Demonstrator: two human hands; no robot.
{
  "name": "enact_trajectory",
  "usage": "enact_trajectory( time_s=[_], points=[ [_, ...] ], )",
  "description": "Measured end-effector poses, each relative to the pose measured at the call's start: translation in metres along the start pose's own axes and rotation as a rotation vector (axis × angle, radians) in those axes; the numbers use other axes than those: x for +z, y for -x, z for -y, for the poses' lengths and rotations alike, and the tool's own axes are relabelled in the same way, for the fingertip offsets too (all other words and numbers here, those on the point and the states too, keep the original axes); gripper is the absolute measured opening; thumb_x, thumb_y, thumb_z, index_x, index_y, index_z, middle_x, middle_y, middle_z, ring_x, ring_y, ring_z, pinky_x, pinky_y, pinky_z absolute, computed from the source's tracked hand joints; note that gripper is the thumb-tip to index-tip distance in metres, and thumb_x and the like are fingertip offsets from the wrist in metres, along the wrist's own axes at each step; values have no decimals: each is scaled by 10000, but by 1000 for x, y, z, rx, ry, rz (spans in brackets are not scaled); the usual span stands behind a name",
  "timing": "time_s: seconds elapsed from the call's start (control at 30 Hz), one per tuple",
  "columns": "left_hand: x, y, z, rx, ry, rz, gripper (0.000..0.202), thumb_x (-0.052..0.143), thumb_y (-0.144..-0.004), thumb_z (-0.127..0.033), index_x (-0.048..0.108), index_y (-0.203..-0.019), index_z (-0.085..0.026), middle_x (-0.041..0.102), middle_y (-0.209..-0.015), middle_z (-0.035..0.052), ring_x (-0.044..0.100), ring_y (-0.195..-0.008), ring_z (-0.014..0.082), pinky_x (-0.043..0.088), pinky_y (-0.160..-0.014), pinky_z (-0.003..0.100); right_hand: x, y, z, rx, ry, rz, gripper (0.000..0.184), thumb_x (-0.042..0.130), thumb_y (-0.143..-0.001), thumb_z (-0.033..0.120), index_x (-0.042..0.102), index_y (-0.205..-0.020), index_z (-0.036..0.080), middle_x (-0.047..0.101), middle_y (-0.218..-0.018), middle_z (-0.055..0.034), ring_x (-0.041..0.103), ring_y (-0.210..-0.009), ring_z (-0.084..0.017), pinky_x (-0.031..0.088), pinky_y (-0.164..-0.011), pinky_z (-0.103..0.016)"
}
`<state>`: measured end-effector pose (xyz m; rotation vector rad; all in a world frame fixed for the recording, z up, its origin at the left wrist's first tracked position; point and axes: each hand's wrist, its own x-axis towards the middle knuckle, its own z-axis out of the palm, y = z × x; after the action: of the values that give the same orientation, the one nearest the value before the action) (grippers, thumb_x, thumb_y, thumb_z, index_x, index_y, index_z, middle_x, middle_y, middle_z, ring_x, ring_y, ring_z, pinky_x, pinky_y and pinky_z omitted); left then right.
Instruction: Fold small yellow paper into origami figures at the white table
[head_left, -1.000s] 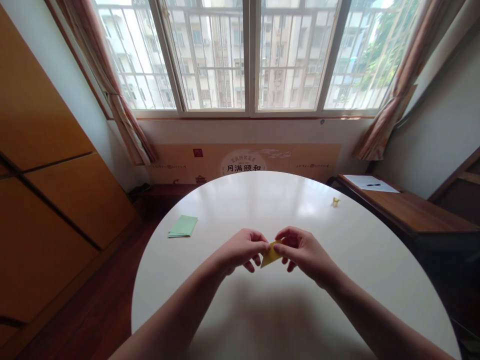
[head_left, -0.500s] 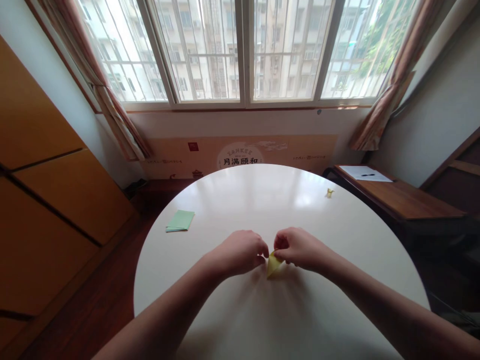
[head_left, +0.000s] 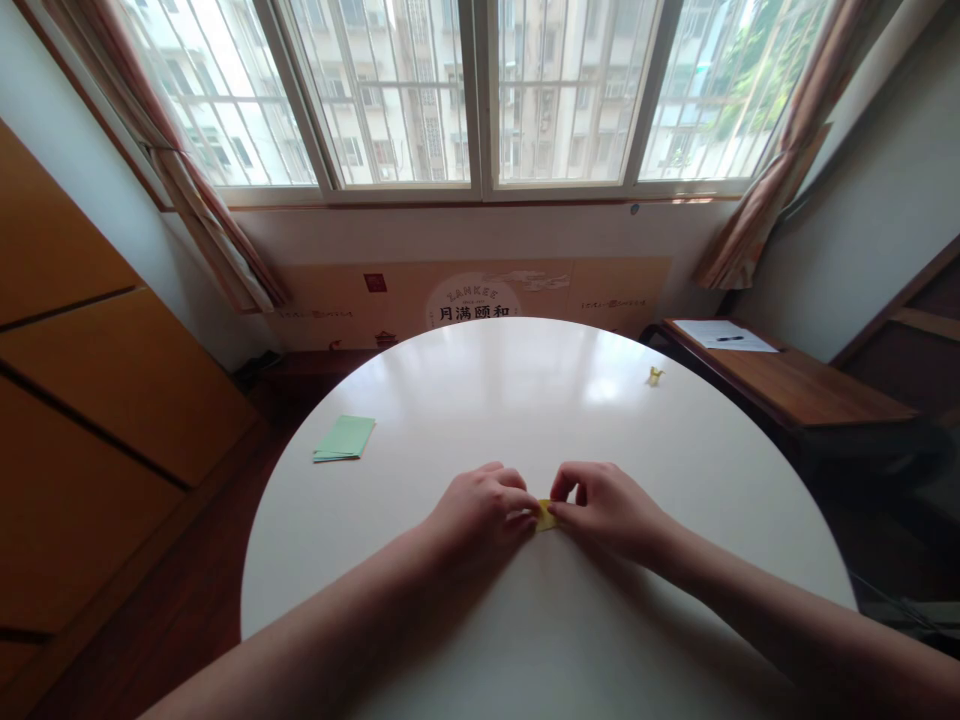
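Left hand [head_left: 487,505] and right hand [head_left: 611,505] pinch opposite ends of the small yellow paper [head_left: 546,517], at or just above the white table [head_left: 450,410], where uneven finger pressure could make it slip or crease crookedly.

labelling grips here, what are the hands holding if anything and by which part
Folded yellow paper, the left hand at its left end, the right hand at its right; whether pinched or pressed down, I can't tell.
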<state>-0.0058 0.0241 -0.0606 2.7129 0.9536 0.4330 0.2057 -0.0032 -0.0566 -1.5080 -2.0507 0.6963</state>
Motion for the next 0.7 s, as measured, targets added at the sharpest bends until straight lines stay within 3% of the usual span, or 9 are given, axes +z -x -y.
enact_trajectory(
  time_s=[0.27, 0.43, 0.7],
  points=[
    [1, 0, 3, -1, 13, -6, 201, 625, -859, -263, 763, -998, -309, 706, -969, 13, 600, -878, 191, 452, -752, 281, 4, 8, -17, -267, 16, -37, 131, 633, -800, 129, 721, -790, 225, 696, -769, -4, 626, -682, -150, 458, -625, -242],
    [2, -2, 5, -5, 12, -11, 190, 622, -866, -266, 765, -982, -313, 708, -965, 10, 593, -868, 188, 447, -749, 278, 4, 6, -27, -435, 20, 5, 125, 647, -862, 194, 759, -875, 248, 740, -869, -36, 664, -782, -179, 506, -721, -280],
    [-6, -5, 18, 104, 51, 61, 172, 628, -892, -277, 772, -965, -337, 708, -980, 1, 578, -870, 174, 432, -756, 250, 0, 3, -27, -562, 26, 80, 174, 644, -885, 225, 774, -975, 295, 756, -909, -44, 667, -811, -191, 533, -726, -295]
  ],
)
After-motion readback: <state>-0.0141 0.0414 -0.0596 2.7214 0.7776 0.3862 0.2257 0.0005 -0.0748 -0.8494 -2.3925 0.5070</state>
